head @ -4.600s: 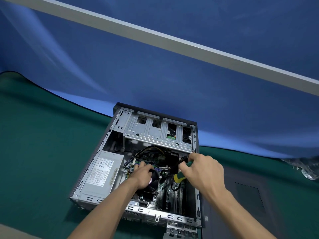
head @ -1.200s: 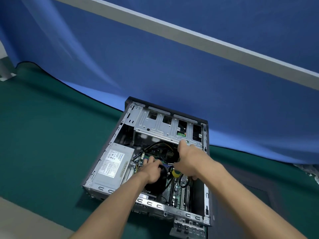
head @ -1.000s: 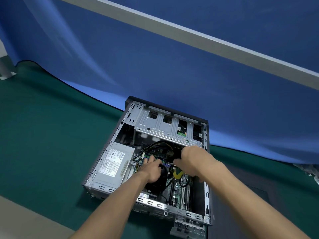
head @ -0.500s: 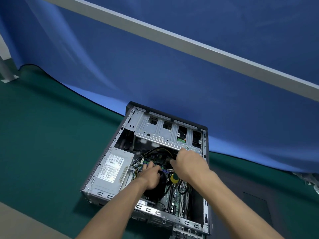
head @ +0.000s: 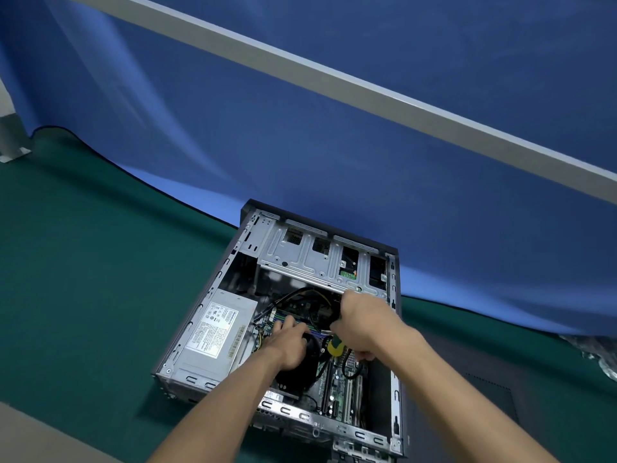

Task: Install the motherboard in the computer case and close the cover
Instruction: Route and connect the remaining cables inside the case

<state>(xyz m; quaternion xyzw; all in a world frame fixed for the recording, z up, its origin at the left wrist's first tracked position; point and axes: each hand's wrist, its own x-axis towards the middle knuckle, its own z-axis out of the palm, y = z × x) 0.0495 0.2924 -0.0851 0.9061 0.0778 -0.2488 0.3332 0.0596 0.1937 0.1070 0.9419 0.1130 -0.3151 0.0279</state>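
Observation:
The open computer case (head: pixel 197 324) lies on its side on the green mat. Inside it sits the green motherboard (head: pixel 345 394), its expansion slots showing at the near right. My left hand (head: pixel 287 342) rests on the black CPU fan (head: pixel 309 360), fingers stretched toward the memory slots. My right hand (head: pixel 364 324) grips a screwdriver with a yellow-green handle (head: pixel 334 345), which pokes out below the palm; its tip is hidden. The dark side cover (head: pixel 467 385) lies flat on the mat to the right of the case.
A grey power supply (head: pixel 215 335) fills the case's left side and a metal drive cage (head: pixel 314 259) its far end. Black and yellow cables (head: pixel 302 294) loop between them. A blue cloth backdrop (head: pixel 334 162) hangs just behind the case. Crumpled plastic (head: pixel 604 359) lies far right.
My right hand, still holding the screwdriver, has shifted slightly up toward the drive cage. My left hand stays on the fan. The view has tilted a little.

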